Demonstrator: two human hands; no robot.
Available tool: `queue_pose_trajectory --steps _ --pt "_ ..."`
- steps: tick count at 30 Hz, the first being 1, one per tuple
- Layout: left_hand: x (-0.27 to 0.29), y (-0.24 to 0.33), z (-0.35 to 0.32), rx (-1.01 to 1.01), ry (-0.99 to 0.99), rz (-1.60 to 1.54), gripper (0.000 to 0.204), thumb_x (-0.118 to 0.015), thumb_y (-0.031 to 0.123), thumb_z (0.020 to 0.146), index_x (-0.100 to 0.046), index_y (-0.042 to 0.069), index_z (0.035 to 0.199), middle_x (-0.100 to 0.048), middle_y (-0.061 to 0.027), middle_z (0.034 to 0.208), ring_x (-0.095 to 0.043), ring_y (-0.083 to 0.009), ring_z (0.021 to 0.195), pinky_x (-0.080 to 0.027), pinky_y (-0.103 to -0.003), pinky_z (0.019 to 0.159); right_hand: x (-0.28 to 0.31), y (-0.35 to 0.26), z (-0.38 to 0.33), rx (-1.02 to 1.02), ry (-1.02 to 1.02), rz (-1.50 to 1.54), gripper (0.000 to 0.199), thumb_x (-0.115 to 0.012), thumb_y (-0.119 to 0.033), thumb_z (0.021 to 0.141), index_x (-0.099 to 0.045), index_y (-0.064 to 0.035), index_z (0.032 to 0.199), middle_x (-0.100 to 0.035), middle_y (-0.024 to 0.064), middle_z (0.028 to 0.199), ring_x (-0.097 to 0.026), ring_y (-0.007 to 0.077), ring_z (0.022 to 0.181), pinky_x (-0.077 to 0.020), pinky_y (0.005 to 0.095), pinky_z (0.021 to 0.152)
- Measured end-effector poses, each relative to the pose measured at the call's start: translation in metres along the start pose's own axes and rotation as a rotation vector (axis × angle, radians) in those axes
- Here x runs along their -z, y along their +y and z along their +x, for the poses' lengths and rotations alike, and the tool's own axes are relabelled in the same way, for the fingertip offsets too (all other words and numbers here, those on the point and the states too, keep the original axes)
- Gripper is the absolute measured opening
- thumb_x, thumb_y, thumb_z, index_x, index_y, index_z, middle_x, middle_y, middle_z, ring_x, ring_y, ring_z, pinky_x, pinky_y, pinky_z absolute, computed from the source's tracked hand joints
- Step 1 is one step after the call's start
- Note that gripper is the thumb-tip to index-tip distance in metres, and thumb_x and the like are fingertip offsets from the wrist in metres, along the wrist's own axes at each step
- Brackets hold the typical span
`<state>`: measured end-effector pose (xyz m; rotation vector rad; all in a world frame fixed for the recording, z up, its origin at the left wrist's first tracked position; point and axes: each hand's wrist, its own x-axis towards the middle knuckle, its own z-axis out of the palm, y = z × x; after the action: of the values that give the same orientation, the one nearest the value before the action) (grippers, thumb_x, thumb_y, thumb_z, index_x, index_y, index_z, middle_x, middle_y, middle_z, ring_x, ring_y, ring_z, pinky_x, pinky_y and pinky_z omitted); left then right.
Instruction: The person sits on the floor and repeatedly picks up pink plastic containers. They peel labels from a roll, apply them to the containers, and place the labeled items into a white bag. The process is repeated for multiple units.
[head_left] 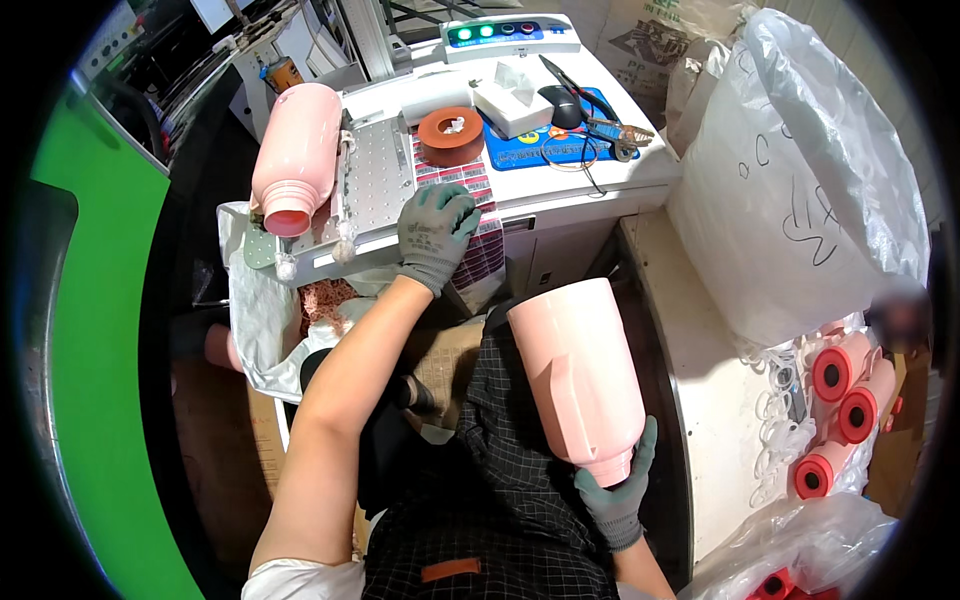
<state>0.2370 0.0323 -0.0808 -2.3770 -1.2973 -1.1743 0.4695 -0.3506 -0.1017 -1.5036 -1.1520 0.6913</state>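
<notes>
My left hand (437, 232), in a grey-green work glove, is at the front edge of the white machine table. Its curled fingers press on a strip of printed labels (484, 250) that hangs over that edge; the fingertips are partly hidden. My right hand (618, 490), also gloved, grips a pink plastic bottle (585, 375) by its narrow neck. This bottle is tilted over my lap, neck toward me, with its moulded handle facing up. Another pink bottle (298, 150) lies on the left side of the table, its open mouth toward me.
A brown tape roll (450, 136), tissue box (513, 104), black mouse (561, 107) and pliers (590, 100) occupy the table. On the right stand a large white sack (780, 200) and pink parts with red ends (840, 370). Below the table's left hangs a white bag (262, 330) of pink scraps.
</notes>
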Motion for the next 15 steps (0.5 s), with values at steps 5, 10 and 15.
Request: queue_pose_trajectory --steps 5,10,15 --pt "-0.003 -0.002 -0.003 -0.033 0.047 0.051 0.013 -0.078 0.023 0.080 -0.070 0.018 0.088 -0.066 0.0009 0.099 -0.064 -0.0257 0.096 -0.052 -0.043 0.081 -0.006 -0.007 0.000 -0.008 -0.013 0.019 0.115 -0.085 -0.013 0.078 -0.012 0.0005 0.165 -0.047 0.0210 0.153 -0.053 0.0279 0.135 -0.0439 0.0405 0.113" --pt "-0.004 -0.004 -0.003 -0.058 0.066 0.071 0.013 -0.078 0.024 0.079 -0.070 0.019 0.088 -0.066 0.0016 0.099 -0.064 -0.0257 0.096 -0.052 -0.043 0.081 -0.014 -0.007 -0.004 -0.001 0.025 0.014 0.115 -0.085 -0.012 0.077 -0.012 0.0037 0.164 -0.050 0.0240 0.151 -0.057 0.0307 0.133 -0.0462 0.0414 0.110" --pt "0.018 0.017 -0.002 -0.093 0.088 0.012 0.017 -0.082 0.019 0.077 -0.071 0.017 0.089 -0.067 -0.0018 0.103 -0.063 -0.0269 0.098 -0.053 -0.043 0.087 -0.016 -0.002 -0.008 0.022 0.044 -0.021 0.115 -0.085 -0.011 0.076 -0.013 0.0037 0.164 -0.049 0.0241 0.152 -0.056 0.0306 0.134 -0.0453 0.0410 0.111"
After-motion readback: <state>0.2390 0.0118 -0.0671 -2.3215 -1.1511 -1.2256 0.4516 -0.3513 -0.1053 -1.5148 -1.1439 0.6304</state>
